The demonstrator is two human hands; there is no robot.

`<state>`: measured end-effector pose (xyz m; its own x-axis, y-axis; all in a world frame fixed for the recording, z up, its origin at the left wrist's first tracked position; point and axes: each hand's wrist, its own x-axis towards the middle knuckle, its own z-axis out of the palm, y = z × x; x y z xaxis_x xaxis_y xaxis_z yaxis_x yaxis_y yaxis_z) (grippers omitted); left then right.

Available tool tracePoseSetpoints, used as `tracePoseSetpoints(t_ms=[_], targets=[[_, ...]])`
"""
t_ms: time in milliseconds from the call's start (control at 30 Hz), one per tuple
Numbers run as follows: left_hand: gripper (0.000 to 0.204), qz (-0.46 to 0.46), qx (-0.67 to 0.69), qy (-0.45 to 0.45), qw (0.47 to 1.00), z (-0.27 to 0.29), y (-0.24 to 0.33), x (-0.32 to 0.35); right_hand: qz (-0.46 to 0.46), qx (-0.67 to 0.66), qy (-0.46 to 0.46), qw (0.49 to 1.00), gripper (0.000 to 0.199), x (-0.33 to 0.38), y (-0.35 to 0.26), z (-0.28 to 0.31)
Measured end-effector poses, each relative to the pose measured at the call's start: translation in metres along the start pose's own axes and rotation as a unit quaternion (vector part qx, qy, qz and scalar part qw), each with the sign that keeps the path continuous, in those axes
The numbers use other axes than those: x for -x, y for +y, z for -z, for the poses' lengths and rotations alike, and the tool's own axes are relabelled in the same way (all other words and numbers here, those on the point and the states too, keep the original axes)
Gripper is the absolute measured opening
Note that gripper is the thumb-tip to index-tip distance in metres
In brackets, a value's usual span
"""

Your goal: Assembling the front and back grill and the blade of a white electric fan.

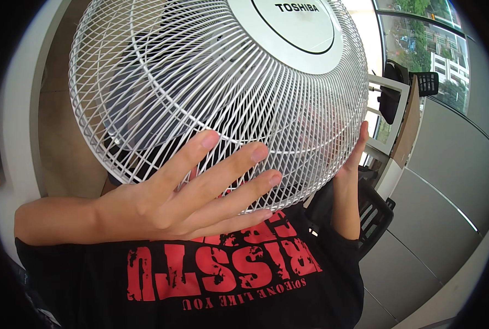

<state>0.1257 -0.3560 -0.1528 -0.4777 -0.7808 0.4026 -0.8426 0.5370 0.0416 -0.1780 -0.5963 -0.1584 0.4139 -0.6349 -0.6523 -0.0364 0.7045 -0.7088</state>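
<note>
Left hand [187, 200], fingers spread, braces the white round wire fan guard [211, 93]; right hand [350, 159] apparently flat behind its rim. Keep pressure even.

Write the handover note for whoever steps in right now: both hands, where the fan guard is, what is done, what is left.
Left hand: open, fingers spread flat against the front of the white wire fan guard at its lower edge.
Right hand: at the guard's right rim, fingers mostly hidden behind the mesh; grip cannot be told.
Fan guard: held up close in front of the chest, over the black shirt, with the round white centre cap at the top. Dark blades show through the mesh.
Done: the guard is supported between both hands.
Left: whether it is seated or latched does not show; check the rim before letting go.
</note>
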Motion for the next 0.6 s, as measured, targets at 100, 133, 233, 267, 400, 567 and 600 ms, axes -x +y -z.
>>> tracePoseSetpoints(t_ms=[100, 133, 233, 267, 400, 567, 600], targets=[[0.066, -0.011, -0.006, 0.003, 1.000, -0.001, -0.002, 0.000, -0.009, -0.125, -0.022, 0.992, 0.082, -0.003, 0.000, 0.005], [0.066, -0.012, -0.005, 0.013, 1.000, -0.002, -0.002, 0.001, -0.043, -0.196, -0.168, 0.965, 0.094, -0.006, 0.000, 0.008], [0.065, -0.007, 0.027, 0.008, 1.000, 0.005, -0.006, -0.001, -0.036, -0.186, -0.134, 0.973, 0.092, -0.005, 0.001, 0.005], [0.064, 0.004, 0.063, 0.005, 0.998, 0.008, -0.007, -0.003, 0.027, 0.007, 0.015, 0.999, 0.090, -0.001, 0.002, 0.000], [0.049, 0.001, 0.187, -0.004, 0.982, 0.031, -0.044, -0.002, 0.027, -0.022, 0.012, 0.999, 0.088, -0.002, 0.000, 0.000], [0.063, 0.255, 0.288, 0.130, 0.914, 0.044, -0.115, 0.023, 0.056, 0.000, 0.110, 0.992, 0.092, 0.006, 0.003, -0.001], [0.087, 0.190, 0.197, 0.084, 0.958, 0.051, -0.157, 0.033, 0.045, -0.011, 0.098, 0.994, 0.092, 0.003, 0.006, 0.000]])
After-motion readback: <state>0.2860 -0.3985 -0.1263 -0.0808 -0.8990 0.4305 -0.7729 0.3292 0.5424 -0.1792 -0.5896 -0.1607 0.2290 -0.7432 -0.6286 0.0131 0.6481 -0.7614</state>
